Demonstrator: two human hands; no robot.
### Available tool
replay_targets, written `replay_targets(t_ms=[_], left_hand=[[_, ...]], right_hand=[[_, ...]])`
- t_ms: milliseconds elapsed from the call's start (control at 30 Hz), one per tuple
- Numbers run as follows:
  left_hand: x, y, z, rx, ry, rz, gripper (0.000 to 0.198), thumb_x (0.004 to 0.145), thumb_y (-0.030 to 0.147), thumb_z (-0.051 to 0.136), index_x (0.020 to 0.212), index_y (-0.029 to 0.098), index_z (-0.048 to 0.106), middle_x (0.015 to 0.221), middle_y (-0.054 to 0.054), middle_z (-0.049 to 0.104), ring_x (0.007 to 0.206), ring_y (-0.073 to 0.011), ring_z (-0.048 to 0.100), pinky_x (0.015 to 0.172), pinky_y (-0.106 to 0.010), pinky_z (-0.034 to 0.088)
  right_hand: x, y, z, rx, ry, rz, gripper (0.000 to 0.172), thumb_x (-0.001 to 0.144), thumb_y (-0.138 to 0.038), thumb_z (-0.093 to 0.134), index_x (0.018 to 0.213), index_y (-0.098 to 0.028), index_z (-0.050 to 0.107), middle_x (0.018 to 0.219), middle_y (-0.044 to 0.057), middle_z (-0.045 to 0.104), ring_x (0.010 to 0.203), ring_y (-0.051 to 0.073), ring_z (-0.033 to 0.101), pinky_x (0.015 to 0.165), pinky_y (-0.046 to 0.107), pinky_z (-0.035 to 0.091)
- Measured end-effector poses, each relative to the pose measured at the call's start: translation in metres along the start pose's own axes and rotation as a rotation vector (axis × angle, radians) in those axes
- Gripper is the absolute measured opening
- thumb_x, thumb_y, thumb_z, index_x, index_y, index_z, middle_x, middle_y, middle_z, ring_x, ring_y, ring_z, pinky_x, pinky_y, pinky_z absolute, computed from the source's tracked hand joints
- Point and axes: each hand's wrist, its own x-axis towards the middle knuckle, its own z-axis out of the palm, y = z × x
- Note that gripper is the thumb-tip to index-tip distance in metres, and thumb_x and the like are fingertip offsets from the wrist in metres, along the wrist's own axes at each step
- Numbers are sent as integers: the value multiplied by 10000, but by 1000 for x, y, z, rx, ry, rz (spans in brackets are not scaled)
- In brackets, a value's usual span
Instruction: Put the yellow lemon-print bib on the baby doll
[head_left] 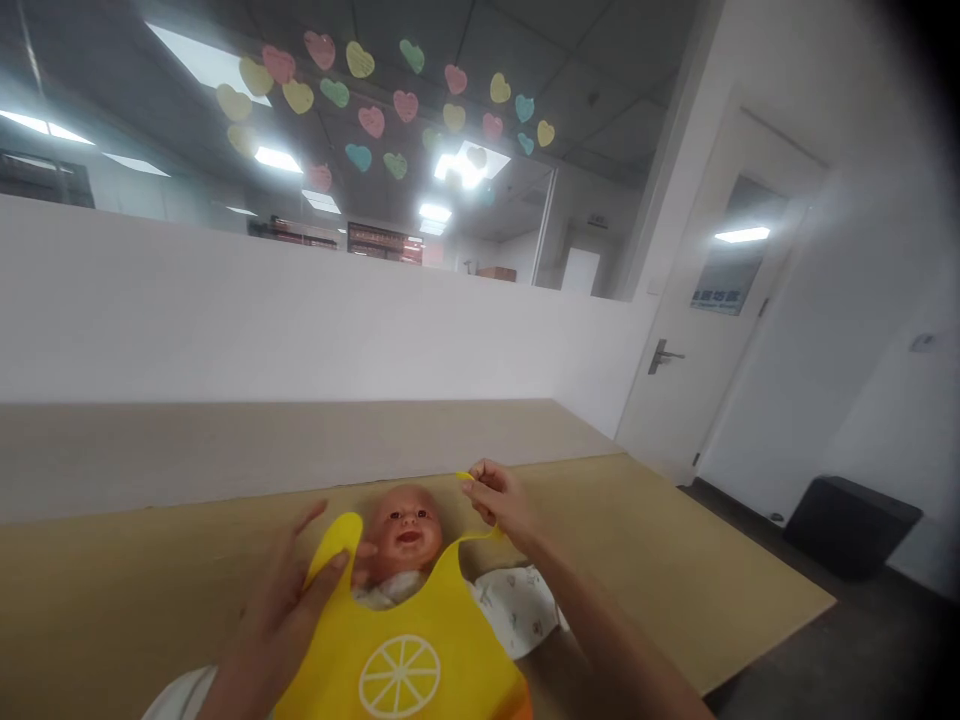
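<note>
The yellow bib (405, 650) is lying over the doll (405, 525) on the table (675, 560). The right hand (501, 500) is pinching one strap beside the head, while the left hand (289, 590), fingers spread, is pressing the other strap. It is probably best to be keeping both straps level and untwisted around the neck.

One doll (405, 530), one yellow bib (409, 655), two hands (289, 590) (504, 503), one door (701, 340).

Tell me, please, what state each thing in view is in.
Doll: lying face up on the table.
Bib: draped over the doll's chest, neck straps unfastened.
Left hand: fingers spread, thumb on one strap.
Right hand: pinching the other strap's end.
Door: shut.
</note>
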Motion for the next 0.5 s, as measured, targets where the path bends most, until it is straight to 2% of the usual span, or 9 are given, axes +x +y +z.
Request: replay_targets(t_ms=[100,200,267,367,433,500], left_hand=[[-18,45,21,37,-178,27,817,714,545,691,1437,309,393,1153,-60,703,996,-330,672,829,-407,569],[-33,66,40,54,-358,147,740,775,475,653,1447,349,373,1424,-40,524,1220,-309,566,976,-375,501],[-40,67,49,104,-441,209,687,817,423,612,1456,370,364,1508,-19,424,1326,-294,468,1044,-376,443],[-44,59,57,215,-508,249,671,840,379,573,1473,382,350,1527,1,395,1369,-295,414,1087,-407,392],[-44,56,62,259,-529,266,681,823,373,589,1466,388,364,1503,12,429,1358,-302,427,1074,-402,406],[-46,56,66,272,-556,289,682,793,363,624,1439,396,408,1423,5,529,1298,-305,498,1021,-370,458]], right_hand=[[-29,-33,11,94,-166,-95,329,729,-452,732,754,-177,554,596,-58,498,488,48,402,465,186,303],[-58,-50,18,82,-290,-142,245,761,-365,740,809,-175,593,736,-14,586,634,74,538,578,190,413],[-73,-51,18,41,-337,-163,230,788,-322,725,937,-192,608,805,-9,589,665,81,575,603,197,441],[-86,-45,9,29,-331,-144,362,787,-298,738,1110,-228,593,824,-28,545,625,59,554,561,175,413],[-92,-41,2,56,-363,-98,342,784,-319,742,1082,-222,607,807,-26,557,614,59,543,545,171,397],[-98,-39,-5,75,-420,-46,293,797,-370,722,1009,-200,612,796,-9,595,643,80,565,574,187,415]])
